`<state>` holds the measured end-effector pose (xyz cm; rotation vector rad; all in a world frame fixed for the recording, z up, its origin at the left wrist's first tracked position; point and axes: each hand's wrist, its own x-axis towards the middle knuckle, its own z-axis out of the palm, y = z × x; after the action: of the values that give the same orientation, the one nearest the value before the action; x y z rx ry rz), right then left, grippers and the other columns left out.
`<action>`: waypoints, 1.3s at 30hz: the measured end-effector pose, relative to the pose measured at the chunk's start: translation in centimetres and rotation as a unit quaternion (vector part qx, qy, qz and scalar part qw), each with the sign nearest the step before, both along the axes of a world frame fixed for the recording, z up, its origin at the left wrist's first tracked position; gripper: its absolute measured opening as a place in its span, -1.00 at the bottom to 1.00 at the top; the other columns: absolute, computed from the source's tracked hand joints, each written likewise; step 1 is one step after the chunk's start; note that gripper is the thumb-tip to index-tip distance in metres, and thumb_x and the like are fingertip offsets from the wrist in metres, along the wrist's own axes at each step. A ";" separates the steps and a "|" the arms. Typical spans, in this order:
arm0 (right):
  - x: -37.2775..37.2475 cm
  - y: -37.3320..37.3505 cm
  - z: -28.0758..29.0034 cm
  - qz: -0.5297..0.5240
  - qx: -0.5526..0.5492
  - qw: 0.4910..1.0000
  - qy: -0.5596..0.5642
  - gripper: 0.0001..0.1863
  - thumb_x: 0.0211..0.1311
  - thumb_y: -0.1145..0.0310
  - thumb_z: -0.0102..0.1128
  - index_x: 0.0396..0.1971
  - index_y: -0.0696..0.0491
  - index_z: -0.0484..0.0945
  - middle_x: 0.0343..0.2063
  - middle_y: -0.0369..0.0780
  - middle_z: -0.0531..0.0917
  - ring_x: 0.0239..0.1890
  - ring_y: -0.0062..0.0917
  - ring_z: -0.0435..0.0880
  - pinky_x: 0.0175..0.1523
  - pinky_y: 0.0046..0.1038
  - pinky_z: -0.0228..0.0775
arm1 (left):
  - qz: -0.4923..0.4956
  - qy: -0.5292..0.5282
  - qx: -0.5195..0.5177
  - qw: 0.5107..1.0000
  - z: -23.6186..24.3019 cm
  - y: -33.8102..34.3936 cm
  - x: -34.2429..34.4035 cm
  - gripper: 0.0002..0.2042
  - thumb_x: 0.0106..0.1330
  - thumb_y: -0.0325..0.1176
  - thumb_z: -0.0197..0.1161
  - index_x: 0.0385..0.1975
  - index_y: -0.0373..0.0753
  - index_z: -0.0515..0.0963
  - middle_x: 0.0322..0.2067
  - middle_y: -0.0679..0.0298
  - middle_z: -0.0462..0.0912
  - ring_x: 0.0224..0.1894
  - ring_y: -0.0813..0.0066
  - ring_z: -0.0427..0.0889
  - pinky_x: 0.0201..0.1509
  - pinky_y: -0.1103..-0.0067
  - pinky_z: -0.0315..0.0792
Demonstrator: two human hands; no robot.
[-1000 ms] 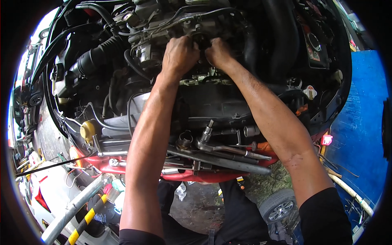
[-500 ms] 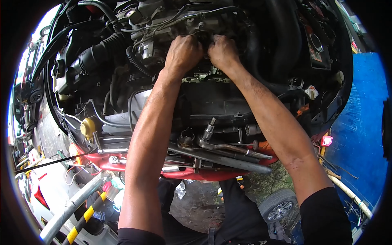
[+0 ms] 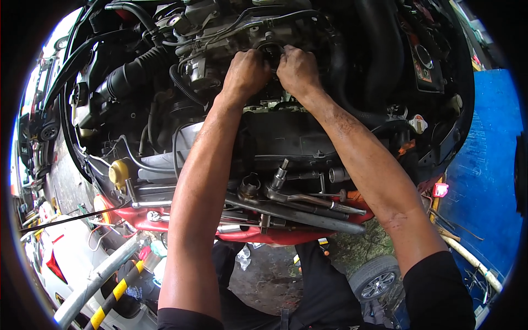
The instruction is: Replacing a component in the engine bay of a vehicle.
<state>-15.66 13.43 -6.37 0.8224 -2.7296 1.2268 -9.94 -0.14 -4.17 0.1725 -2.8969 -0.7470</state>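
Note:
Both my arms reach forward over the front of a car into its open engine bay. My left hand (image 3: 247, 71) is closed, knuckles up, at the left side of a dark round part (image 3: 270, 48) on the engine (image 3: 220, 41). Opposite it, my right hand (image 3: 298, 69) is closed at the right side of the same part, thumb and fingers bent around its edge. The curved upper rim of this part shows between the hands. My fingertips and the part's lower side are hidden, so its exact kind cannot be made out.
Along the front edge lie a ratchet with a socket (image 3: 280, 175), a long bar (image 3: 308, 215) and other sockets over the red bumper (image 3: 275, 236). A ribbed air hose (image 3: 132, 71) is left, a radiator cap (image 3: 418, 124) right. A wheel (image 3: 375, 278) lies below.
My right hand has shifted slightly left, closer to my left hand, which has dipped a little. The rim of the round part shows more clearly between them.

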 end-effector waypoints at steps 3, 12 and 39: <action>-0.6 0.2 0.0 0.025 0.045 0.999 -0.005 -0.87 0.01 0.48 0.18 -0.48 0.23 0.62 -0.44 0.14 0.67 -0.32 0.03 0.71 -0.17 -0.14 0.59 | 0.020 0.062 0.006 0.998 0.2 0.2 0.3 -0.74 0.25 -0.28 0.19 -0.43 -0.41 0.61 -0.44 -0.19 0.63 -0.28 -0.19 0.63 -0.13 0.15 0.52; 0.1 0.1 0.4 0.025 0.052 0.998 -0.021 -0.82 0.11 0.47 0.09 -0.42 0.26 0.63 -0.48 0.14 0.66 -0.31 0.05 0.69 -0.16 -0.12 0.58 | 0.033 0.049 0.032 0.998 0.6 0.3 0.6 -0.73 0.24 -0.28 0.19 -0.42 -0.44 0.60 -0.42 -0.23 0.62 -0.24 -0.21 0.63 -0.11 0.14 0.51; 0.7 -0.7 1.0 -0.024 -0.020 0.997 -0.076 -0.80 -0.06 0.48 0.16 -0.42 0.25 0.63 -0.44 0.18 0.65 -0.24 0.05 0.69 -0.13 -0.13 0.56 | 0.038 0.012 0.013 0.999 0.2 -0.9 0.2 -0.75 0.23 -0.28 0.17 -0.36 -0.36 0.65 -0.42 -0.16 0.64 -0.26 -0.16 0.65 -0.10 0.18 0.53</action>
<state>-14.95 12.72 -5.34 0.6820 -2.8127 1.3842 -9.77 -1.06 -4.01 0.2741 -2.8417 -0.7674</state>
